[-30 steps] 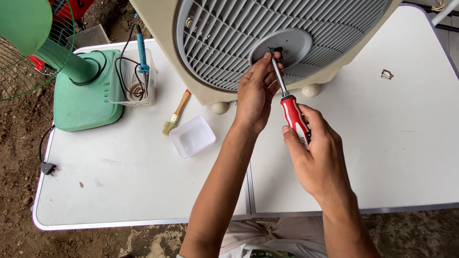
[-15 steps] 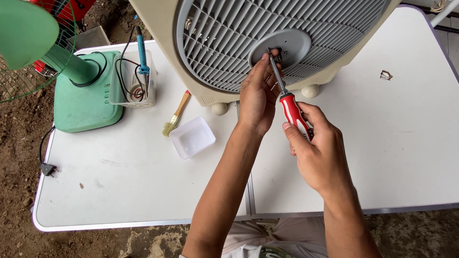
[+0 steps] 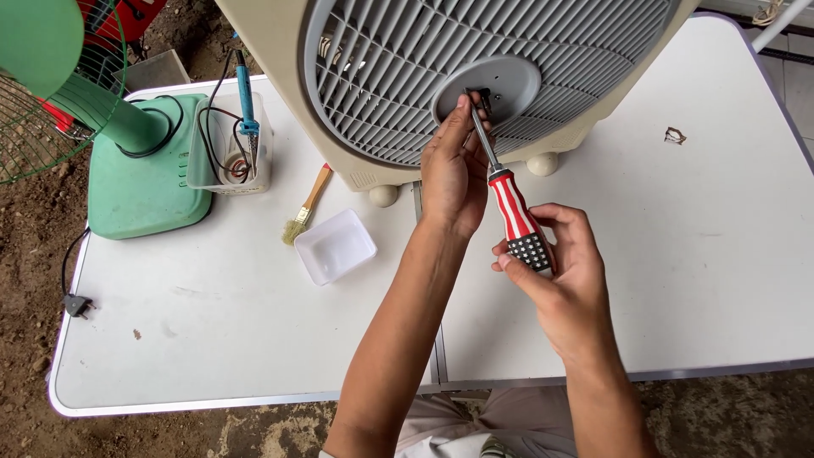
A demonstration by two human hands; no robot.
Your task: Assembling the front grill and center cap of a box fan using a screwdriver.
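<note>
At upper centre of the frame, the right hand (image 3: pixel 555 263) is gripping a red-and-white screwdriver (image 3: pixel 509 199), its tip at the box fan (image 3: pixel 475 76) grille's hub (image 3: pixel 496 85), apparently on a still-seated screw, while left hand (image 3: pixel 454 170) fingers are pinching the shaft.

Packages: we see none on the white table, near or far.
Labels: we make out none on either fan or on the tools.
Signs: we find none in the scene, left or right.
Screens: we see none anywhere in view.
</note>
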